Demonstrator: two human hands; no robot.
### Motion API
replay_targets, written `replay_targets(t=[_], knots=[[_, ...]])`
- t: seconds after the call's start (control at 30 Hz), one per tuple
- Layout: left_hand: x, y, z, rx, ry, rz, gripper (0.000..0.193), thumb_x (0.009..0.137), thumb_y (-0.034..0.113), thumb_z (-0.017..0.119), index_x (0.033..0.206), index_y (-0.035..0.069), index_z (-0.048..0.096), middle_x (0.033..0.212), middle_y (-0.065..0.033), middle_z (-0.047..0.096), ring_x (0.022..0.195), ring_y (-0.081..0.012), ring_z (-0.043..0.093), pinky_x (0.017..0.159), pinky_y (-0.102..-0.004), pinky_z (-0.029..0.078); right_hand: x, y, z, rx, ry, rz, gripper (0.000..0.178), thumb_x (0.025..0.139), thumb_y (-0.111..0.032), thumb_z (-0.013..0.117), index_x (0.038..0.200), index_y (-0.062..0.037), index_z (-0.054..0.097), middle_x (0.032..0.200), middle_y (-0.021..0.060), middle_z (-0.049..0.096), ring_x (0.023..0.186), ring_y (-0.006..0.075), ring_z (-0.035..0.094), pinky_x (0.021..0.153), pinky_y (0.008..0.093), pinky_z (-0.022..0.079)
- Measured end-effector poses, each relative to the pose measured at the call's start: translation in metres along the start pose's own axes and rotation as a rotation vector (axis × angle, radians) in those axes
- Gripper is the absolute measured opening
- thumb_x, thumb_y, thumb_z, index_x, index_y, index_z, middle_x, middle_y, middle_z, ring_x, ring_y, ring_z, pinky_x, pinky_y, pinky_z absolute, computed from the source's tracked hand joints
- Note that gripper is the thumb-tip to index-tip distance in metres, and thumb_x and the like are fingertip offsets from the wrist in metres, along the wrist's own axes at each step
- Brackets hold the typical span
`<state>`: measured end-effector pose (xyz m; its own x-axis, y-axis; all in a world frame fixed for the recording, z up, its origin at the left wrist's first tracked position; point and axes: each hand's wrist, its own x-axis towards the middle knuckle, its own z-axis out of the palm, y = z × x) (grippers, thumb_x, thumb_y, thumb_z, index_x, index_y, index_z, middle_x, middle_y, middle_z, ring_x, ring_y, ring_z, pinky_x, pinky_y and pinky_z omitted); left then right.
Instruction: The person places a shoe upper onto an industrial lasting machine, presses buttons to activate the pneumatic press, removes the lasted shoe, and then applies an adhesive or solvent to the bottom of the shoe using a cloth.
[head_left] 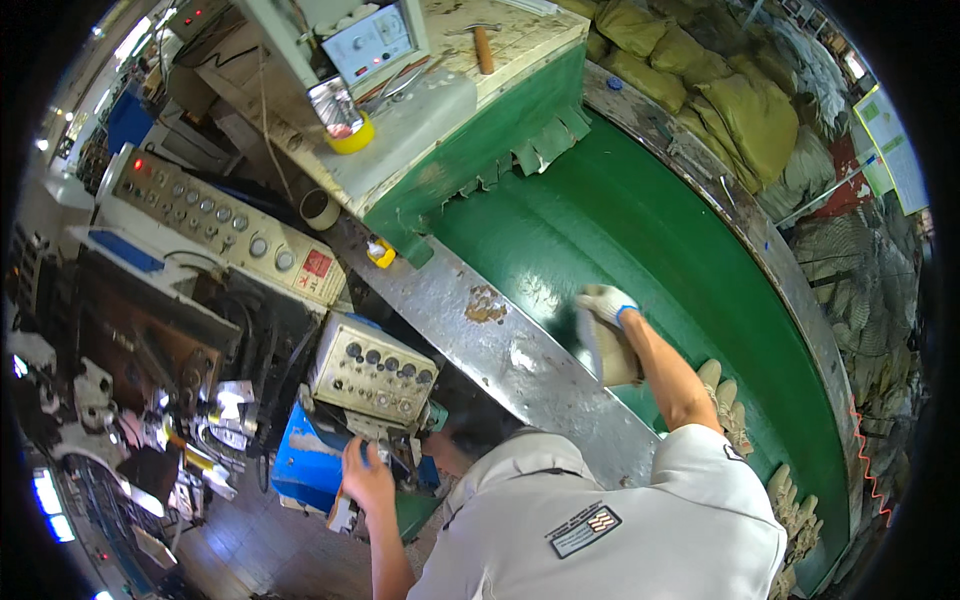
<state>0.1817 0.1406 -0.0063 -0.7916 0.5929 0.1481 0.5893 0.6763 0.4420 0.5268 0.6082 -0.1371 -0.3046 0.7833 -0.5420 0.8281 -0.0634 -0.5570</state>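
Note:
My right hand (606,302), in a white glove with a blue cuff, grips the top of a beige fabric bundle (612,350) above the green trough (690,290). The bundle's colour resembles the beige work gloves (726,405) stacked beside my right forearm; its fingers, if any, are hidden. A second pile of beige work gloves (795,515) lies nearer my body. My bare left hand (368,482) is by a blue machine housing (305,460), below a cream control box (372,370) with dark knobs. Its fingers are bent round something too small to make out.
A metal ledge (480,330) separates the trough from the machines. A long control panel (215,220) stands left. The workbench (420,130) bears a hammer (484,52), yellow tape (350,135) and an instrument. Yellowish sacks (740,110) are piled beyond the trough's far rim.

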Motion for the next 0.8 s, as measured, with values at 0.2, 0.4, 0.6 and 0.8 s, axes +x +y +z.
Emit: replay_targets(t=[0.2,0.4,0.6,0.8], knots=[[-0.013,-0.031,-0.025,0.431,-0.067,0.264,0.031,0.1,0.022,0.062,0.113,-0.006,0.066,0.121,-0.0231,0.067,0.122,-0.0428,0.06,0.106,-0.0536,0.045,0.076,0.206,0.03,-0.862,-0.117,0.513,0.079,0.093,-0.046,0.07,0.154,-0.0012,0.047,0.155,0.0194,0.052,0.136,0.0325,0.059,0.111,0.0416,0.049],[-0.014,-0.02,-0.024,0.496,-0.142,0.157,0.031,0.099,0.022,0.06,0.111,-0.006,0.066,0.116,-0.0216,0.068,0.121,-0.0417,0.06,0.107,-0.0548,0.042,0.16,0.119,0.004,-0.806,-0.163,0.166,0.035,0.088,-0.037,0.068,0.108,-0.0116,0.082,0.115,0.017,0.077,0.108,0.0344,0.074,0.089,0.0445,0.06],[-0.003,-0.002,-0.026,0.608,-0.064,0.309,0.035,0.101,0.033,0.064,0.101,0.0,0.075,0.1,-0.0176,0.075,0.097,-0.0364,0.069,0.087,-0.0498,0.051,0.305,-0.027,-0.025,-0.022,0.221,0.113,0.071,0.078,-0.05,0.076,0.123,0.0049,0.07,0.123,0.032,0.069,0.116,0.0432,0.068,0.1,0.0457,0.054],[0.009,0.012,-0.022,0.624,-0.18,0.189,0.018,0.097,0.018,0.068,0.106,0.003,0.073,0.111,-0.0142,0.073,0.111,-0.0372,0.066,0.096,-0.0508,0.049,0.435,-0.112,-0.026,0.311,0.547,0.034,0.094,0.075,-0.046,0.085,0.141,0.0079,0.046,0.127,0.0318,0.067,0.116,0.045,0.067,0.099,0.0461,0.054]])
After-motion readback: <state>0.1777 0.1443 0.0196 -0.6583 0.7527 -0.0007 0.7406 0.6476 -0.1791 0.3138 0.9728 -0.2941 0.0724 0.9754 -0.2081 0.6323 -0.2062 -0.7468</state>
